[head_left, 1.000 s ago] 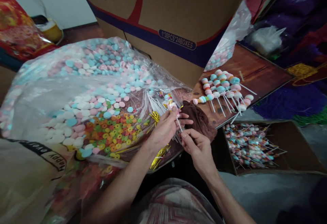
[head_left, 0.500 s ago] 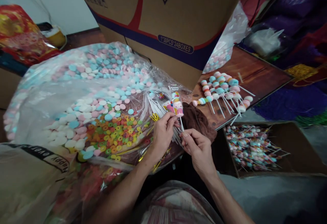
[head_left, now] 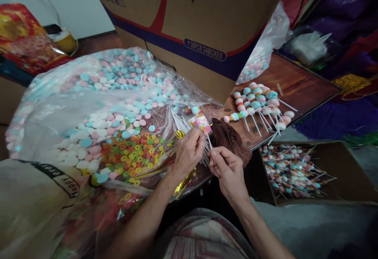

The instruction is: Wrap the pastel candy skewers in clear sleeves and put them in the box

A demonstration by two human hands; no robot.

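Observation:
Between my hands is a marshmallow candy stick (head_left: pixel 202 121) in a clear printed wrapper, its pastel candy pointing away from me. My left hand (head_left: pixel 189 148) is closed, thumb and fingers pinching the wrapper's lower end. The white stick (head_left: pixel 209 142) runs down into my right hand (head_left: pixel 228 170), which grips it between thumb and forefinger. Behind my left hand lies a bundle of white sticks (head_left: pixel 180 120), with gold twist ties (head_left: pixel 179 134) beside it. A brown cloth (head_left: pixel 228 140) lies just beyond my right hand.
A plastic bag of pastel candies (head_left: pixel 100 121) and ring gummies (head_left: pixel 138 152) spreads leftward. Unwrapped candy sticks (head_left: pixel 256 101) lie on the wooden table (head_left: pixel 307 81). Below right, a carton (head_left: pixel 351 172) holds wrapped ones. A large cardboard box (head_left: pixel 177 10) stands behind.
My left hand has shifted slightly and its fingers have closed further around the wrapper's lower end. My right hand keeps hold of the stick in nearly the same place.

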